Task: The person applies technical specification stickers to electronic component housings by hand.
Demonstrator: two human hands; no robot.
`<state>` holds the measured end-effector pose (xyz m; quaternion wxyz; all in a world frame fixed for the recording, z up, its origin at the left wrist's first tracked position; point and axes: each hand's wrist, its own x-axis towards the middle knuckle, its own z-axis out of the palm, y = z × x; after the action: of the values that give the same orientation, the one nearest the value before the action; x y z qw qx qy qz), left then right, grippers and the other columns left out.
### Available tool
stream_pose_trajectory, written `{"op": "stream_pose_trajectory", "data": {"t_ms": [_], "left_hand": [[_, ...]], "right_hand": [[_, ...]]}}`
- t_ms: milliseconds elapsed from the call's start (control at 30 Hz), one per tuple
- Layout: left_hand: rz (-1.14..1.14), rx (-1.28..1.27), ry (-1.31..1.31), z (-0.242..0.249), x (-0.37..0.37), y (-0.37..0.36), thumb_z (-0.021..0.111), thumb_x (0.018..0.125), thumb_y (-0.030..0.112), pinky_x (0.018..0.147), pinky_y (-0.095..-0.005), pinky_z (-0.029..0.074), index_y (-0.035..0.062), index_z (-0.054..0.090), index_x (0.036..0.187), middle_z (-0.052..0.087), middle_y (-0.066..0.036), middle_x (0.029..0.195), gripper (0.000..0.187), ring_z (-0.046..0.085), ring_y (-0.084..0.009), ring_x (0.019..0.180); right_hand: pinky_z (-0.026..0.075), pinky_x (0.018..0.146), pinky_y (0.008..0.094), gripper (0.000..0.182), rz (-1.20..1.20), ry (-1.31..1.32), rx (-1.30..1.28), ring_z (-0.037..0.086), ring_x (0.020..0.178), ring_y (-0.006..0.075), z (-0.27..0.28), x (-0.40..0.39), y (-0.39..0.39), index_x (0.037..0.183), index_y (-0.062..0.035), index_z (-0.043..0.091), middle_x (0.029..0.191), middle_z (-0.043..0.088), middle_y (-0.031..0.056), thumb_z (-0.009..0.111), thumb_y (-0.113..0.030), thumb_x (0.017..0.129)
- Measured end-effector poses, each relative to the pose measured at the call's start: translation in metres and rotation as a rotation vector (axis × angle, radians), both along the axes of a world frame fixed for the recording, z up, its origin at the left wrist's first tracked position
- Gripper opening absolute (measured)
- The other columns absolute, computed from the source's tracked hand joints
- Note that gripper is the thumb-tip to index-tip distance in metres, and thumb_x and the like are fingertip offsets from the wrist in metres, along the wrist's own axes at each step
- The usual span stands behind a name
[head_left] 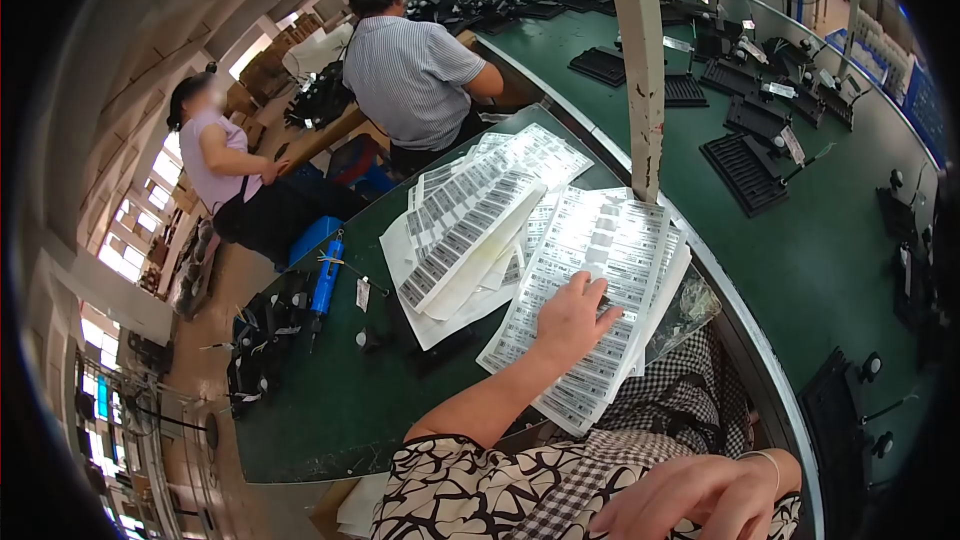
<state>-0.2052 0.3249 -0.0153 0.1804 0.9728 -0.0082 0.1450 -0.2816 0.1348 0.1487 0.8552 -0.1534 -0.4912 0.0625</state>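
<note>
My left hand (575, 318) lies on a stack of printed label sheets (540, 285), with its thumb and fingers apart and nothing visible between them. The sheets carry rows of silver-and-white barcode labels, and the stack overhangs the table edge above my lap. At the bottom of the view, my right hand (690, 500) is over my lap, its fingers bent. Its fingertips are cut off by the frame edge, so whatever it may hold is hidden. A second pile of label sheets (470, 225) is fanned out beyond the first, with white backing paper under it.
A blue electric screwdriver (326, 275) stands at the left of the green table (320, 410), near black parts (265, 340). Across a metal rail, a green conveyor (740, 250) carries several black parts with tags (745, 170). A white post (645, 70) rises beside the sheets. Two co-workers (410, 80) sit beyond.
</note>
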Motion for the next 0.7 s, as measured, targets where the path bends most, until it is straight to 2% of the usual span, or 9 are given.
{"op": "stream_pose_trajectory", "data": {"t_ms": [100, 133, 200, 267, 333, 400, 500, 633, 700], "left_hand": [[-0.008, -0.002, 0.003, 0.001, 0.001, -0.001, 0.071, 0.084, 0.039, 0.077, -0.0388, 0.053, 0.0043, 0.064, 0.114, 0.059, -0.012, 0.115, 0.046, 0.064, -0.0287, 0.093], [-0.009, -0.004, 0.009, 0.002, 0.0, 0.0, 0.071, 0.084, 0.039, 0.076, -0.0388, 0.053, 0.0043, 0.064, 0.114, 0.059, -0.012, 0.114, 0.046, 0.064, -0.0286, 0.093], [-0.013, -0.006, 0.004, 0.002, 0.0, 0.0, 0.071, 0.084, 0.038, 0.076, -0.0389, 0.053, 0.0045, 0.064, 0.114, 0.059, -0.011, 0.114, 0.046, 0.064, -0.0286, 0.093], [-0.012, -0.005, 0.002, 0.002, -0.001, 0.0, 0.071, 0.084, 0.038, 0.076, -0.0389, 0.053, 0.0046, 0.064, 0.113, 0.059, -0.011, 0.114, 0.045, 0.064, -0.0285, 0.092], [-0.01, -0.002, 0.003, 0.002, 0.0, 0.0, 0.071, 0.084, 0.038, 0.076, -0.0391, 0.053, 0.0046, 0.064, 0.114, 0.059, -0.011, 0.114, 0.046, 0.064, -0.0284, 0.092], [-0.009, -0.004, 0.02, 0.002, 0.0, -0.001, 0.071, 0.084, 0.038, 0.076, -0.0392, 0.053, 0.0047, 0.064, 0.113, 0.059, -0.011, 0.114, 0.045, 0.064, -0.0284, 0.092], [-0.011, -0.002, 0.023, 0.003, 0.0, 0.0, 0.071, 0.084, 0.039, 0.076, -0.0392, 0.053, 0.0049, 0.064, 0.113, 0.059, -0.011, 0.114, 0.045, 0.064, -0.0284, 0.091], [-0.02, -0.006, 0.005, 0.002, 0.001, 0.001, 0.071, 0.084, 0.038, 0.075, -0.0391, 0.053, 0.0051, 0.065, 0.113, 0.059, -0.011, 0.114, 0.044, 0.064, -0.0285, 0.09], [-0.023, -0.006, 0.013, 0.002, 0.001, 0.0, 0.07, 0.084, 0.038, 0.074, -0.0391, 0.053, 0.0055, 0.064, 0.113, 0.058, -0.011, 0.114, 0.044, 0.064, -0.0284, 0.09]], "right_hand": [[0.047, 0.07, 0.0324, 0.044, 0.062, -0.063, 0.079, 0.06, 0.088, 0.0223, 0.004, 0.004, 0.0, 0.093, -0.0136, 0.061, 0.105, 0.059, 0.0132, 0.075, -0.053, 0.077], [0.047, 0.07, 0.0322, 0.044, 0.031, 0.007, 0.09, 0.06, 0.089, 0.0223, 0.005, -0.005, 0.002, 0.092, -0.0139, 0.061, 0.106, 0.059, 0.0134, 0.075, -0.053, 0.077], [0.047, 0.07, 0.0318, 0.044, 0.028, 0.025, 0.021, 0.06, 0.088, 0.0223, 0.01, -0.006, -0.003, 0.093, -0.0142, 0.061, 0.107, 0.06, 0.014, 0.075, -0.053, 0.077], [0.046, 0.07, 0.0314, 0.046, 0.052, -0.069, -0.067, 0.06, 0.087, 0.0223, 0.012, 0.006, -0.013, 0.093, -0.0143, 0.061, 0.108, 0.06, 0.0143, 0.075, -0.054, 0.076], [0.046, 0.07, 0.0311, 0.048, 0.018, -0.136, -0.007, 0.06, 0.085, 0.0222, 0.0, 0.01, -0.006, 0.094, -0.0143, 0.062, 0.106, 0.06, 0.0137, 0.076, -0.056, 0.075], [0.045, 0.07, 0.0309, 0.049, -0.008, -0.047, 0.055, 0.06, 0.083, 0.0219, -0.005, -0.002, -0.002, 0.094, -0.0143, 0.062, 0.103, 0.061, 0.0122, 0.077, -0.056, 0.073], [0.044, 0.069, 0.0308, 0.048, 0.039, 0.113, -0.015, 0.06, 0.082, 0.0216, 0.008, -0.015, -0.007, 0.093, -0.0147, 0.063, 0.097, 0.061, 0.0096, 0.078, -0.054, 0.072], [0.044, 0.071, 0.0312, 0.041, 0.028, -0.071, -0.169, 0.06, 0.082, 0.022, 0.015, 0.007, -0.022, 0.092, -0.0148, 0.063, 0.095, 0.062, 0.0093, 0.079, -0.048, 0.073], [0.043, 0.072, 0.0312, 0.04, 0.004, -0.085, -0.081, 0.06, 0.083, 0.0221, 0.006, 0.005, -0.015, 0.092, -0.0141, 0.063, 0.096, 0.062, 0.0094, 0.079, -0.045, 0.073]]}}
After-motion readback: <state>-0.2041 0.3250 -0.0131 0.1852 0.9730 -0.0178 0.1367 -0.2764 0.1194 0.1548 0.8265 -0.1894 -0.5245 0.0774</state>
